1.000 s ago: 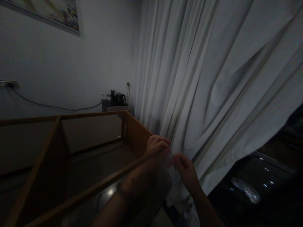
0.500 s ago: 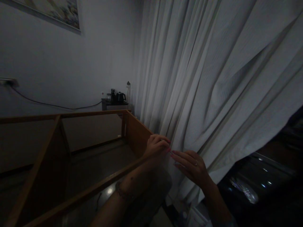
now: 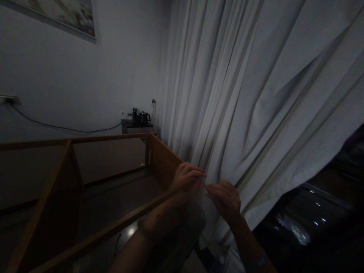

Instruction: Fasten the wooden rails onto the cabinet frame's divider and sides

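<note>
My left hand is at the near right corner of a wooden frame, its wrist wearing a bracelet. Its fingers bend together toward the right, over the thumb. Close by on the right is my right hand, with a ring on one finger. Its fingers are curled into a pinch, the tips almost meeting those of the left hand. Anything between the fingertips is too small and dark to make out. Behind both hands hangs a long white curtain.
A wooden divider splits the frame, and floor shows through it. A black kettle stands on a small cabinet in the far corner. A cable runs along the wall. Dark, shiny things lie at the right.
My right hand's fingers have gone from stretched out to curled in a pinch, and the hand has shifted slightly left. My left hand stays nearly in place, its fingers moving a little.
</note>
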`<state>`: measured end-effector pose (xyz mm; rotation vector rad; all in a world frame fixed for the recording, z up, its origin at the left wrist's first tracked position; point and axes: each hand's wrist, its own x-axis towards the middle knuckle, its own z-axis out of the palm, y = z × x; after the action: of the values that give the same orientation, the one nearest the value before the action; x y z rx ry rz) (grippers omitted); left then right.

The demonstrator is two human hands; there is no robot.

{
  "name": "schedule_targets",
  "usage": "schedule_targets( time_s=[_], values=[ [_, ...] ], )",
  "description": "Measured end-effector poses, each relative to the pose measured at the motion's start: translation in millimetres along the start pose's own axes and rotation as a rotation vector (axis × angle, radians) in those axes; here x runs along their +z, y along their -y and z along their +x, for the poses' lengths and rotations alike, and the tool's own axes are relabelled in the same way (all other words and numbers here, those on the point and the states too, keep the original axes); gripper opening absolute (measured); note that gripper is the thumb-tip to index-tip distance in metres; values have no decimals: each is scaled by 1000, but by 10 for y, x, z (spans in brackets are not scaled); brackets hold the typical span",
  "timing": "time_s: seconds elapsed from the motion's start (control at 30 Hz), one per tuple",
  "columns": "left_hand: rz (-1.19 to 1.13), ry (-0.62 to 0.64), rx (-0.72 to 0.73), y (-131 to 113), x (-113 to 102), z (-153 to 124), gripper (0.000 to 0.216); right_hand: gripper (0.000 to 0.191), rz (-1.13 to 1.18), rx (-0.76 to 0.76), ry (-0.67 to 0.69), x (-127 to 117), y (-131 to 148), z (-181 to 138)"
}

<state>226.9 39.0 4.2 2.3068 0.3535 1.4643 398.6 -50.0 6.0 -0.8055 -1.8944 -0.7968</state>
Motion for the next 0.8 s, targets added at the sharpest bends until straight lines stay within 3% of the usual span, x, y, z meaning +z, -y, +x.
schedule_targets(
  time_s=[0.2, 0.37, 0.63, 0.8],
  values=[
    [23, -54, 3, 7, 65, -2, 15, 9, 28, 242, -119, 128, 157, -78],
    [2, -114, -20, -67, 87, 6, 15, 9, 29, 415, -156, 168, 275, -76],
    [-17, -185, 42, -28, 105, 24, 17, 15, 21, 482, -148, 142, 311, -25],
    [-68, -190, 35, -60, 85, 33, 17, 13, 166, 536, -78, 115, 286, 29]
  ],
)
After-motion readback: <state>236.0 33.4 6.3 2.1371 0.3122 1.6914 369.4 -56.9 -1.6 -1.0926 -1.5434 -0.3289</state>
